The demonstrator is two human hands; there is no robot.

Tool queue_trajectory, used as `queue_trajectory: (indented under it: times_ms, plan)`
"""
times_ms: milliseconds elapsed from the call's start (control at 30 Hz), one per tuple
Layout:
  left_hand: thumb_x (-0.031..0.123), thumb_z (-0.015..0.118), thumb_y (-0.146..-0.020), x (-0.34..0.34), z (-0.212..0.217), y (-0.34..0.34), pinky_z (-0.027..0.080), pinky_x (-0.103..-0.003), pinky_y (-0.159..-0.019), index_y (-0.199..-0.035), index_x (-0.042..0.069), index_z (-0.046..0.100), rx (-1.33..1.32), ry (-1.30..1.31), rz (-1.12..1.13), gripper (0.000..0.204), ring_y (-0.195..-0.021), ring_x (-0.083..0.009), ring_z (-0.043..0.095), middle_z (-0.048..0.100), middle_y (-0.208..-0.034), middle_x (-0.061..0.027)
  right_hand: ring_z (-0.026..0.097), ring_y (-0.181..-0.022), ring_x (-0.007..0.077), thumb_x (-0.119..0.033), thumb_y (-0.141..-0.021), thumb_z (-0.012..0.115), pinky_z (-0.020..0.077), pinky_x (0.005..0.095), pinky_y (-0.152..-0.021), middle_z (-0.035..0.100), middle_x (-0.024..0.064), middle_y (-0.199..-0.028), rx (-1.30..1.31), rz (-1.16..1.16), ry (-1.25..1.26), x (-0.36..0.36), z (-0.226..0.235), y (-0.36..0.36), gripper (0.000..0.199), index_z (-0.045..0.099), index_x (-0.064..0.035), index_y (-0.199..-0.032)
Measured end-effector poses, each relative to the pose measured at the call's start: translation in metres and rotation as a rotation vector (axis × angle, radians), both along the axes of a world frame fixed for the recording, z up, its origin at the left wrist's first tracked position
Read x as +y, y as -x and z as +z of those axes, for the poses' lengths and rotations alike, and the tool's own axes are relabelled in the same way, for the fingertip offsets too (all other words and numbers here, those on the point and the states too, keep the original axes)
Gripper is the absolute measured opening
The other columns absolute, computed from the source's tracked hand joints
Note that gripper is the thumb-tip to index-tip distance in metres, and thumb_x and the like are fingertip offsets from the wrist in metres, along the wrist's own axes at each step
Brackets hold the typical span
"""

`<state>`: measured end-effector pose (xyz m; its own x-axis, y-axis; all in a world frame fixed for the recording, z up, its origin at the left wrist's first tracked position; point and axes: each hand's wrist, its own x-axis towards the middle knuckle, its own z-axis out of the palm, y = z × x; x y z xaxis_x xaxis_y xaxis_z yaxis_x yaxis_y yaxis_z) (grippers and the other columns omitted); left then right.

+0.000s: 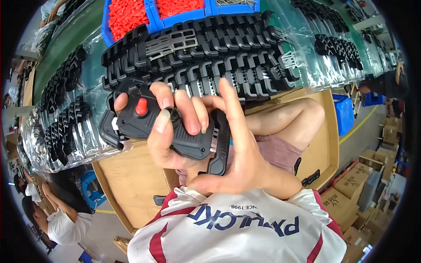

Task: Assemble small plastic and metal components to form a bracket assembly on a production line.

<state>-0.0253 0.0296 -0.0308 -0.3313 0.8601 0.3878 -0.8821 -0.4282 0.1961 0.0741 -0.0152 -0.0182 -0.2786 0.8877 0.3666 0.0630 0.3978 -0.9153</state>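
Between my two hands is a black plastic holder (140,125) with a red button (141,106) and a small round black knob (174,116) on its face. My left hand (160,144) is closed around the body, its thumb by the knob. At the right end, my right hand (250,164) grips the black end jaw (222,151), the index finger stretched upward. A strip of bare metal shows between body and jaw. Some fingers wrap behind the holder and are hidden. Just beyond lie rows of similar black parts (197,72), with flat silver metal plates (175,44) on top.
Blue bins (151,17) with small red pieces and metal pins stand at the far edge. Plastic-covered black parts (66,127) lie left and right. A cardboard tray (127,175) is under my bent leg. A blue stool (344,115), stacked cartons (351,188) and people (66,223) are around.
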Motion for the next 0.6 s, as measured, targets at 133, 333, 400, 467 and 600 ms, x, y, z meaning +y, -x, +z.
queue_trajectory:
  times_ms: [133,333,400,467,600]
  plan:
    - [0.005,0.05,-0.086,-0.011,0.009,-0.005,0.041,-0.025,-0.044,-0.135,0.02,0.034,0.176,0.117,0.125,0.054,-0.055,-0.0137,0.045,0.045,-0.095,-0.0149,0.047,-0.11,0.0308,-0.029,-0.068,0.074,0.0381,0.0371,-0.096,0.04,0.021,-0.132,0.021,0.07,0.088,0.001,0.006,-0.014,0.108,0.008,0.0077,-0.145]
    - [0.014,0.049,-0.088,-0.004,0.039,0.0,0.033,-0.019,-0.043,-0.134,0.018,0.032,0.406,0.273,0.358,0.05,-0.053,-0.01,0.04,0.042,-0.094,-0.0075,0.042,-0.121,0.0368,-0.037,-0.07,0.075,0.0327,0.0408,-0.104,0.034,0.0246,-0.14,-0.12,0.038,-0.111,0.01,0.025,-0.052,0.11,0.01,0.0071,-0.146]
    - [0.009,0.044,-0.091,0.013,0.038,0.0,0.043,-0.03,-0.06,-0.114,0.024,0.045,0.35,-0.13,-0.053,0.028,-0.066,-0.0191,0.047,0.048,-0.099,-0.0071,0.052,-0.108,0.038,-0.036,-0.065,0.079,0.0435,0.0392,-0.092,0.044,0.027,-0.13,-0.027,-0.044,-0.193,0.019,0.038,-0.062,0.106,0.022,0.0082,-0.143]
    - [0.01,0.043,-0.091,0.013,0.036,-0.012,0.042,-0.029,-0.06,-0.113,0.024,0.046,0.335,-0.127,-0.079,0.026,-0.066,-0.0188,0.047,0.048,-0.099,-0.007,0.05,-0.111,0.0379,-0.036,-0.064,0.079,0.0425,0.0392,-0.094,0.042,0.0274,-0.132,-0.039,-0.069,-0.153,0.018,0.035,-0.058,0.108,0.021,0.0077,-0.144]
    - [0.012,0.042,-0.091,0.008,0.037,-0.032,0.04,-0.027,-0.058,-0.11,0.023,0.047,0.322,-0.104,-0.133,0.023,-0.066,-0.0179,0.046,0.049,-0.097,-0.0068,0.046,-0.12,0.0377,-0.037,-0.062,0.081,0.0392,0.0393,-0.099,0.037,0.0283,-0.139,-0.037,-0.118,-0.022,0.01,0.031,-0.041,0.113,0.018,0.0064,-0.145]
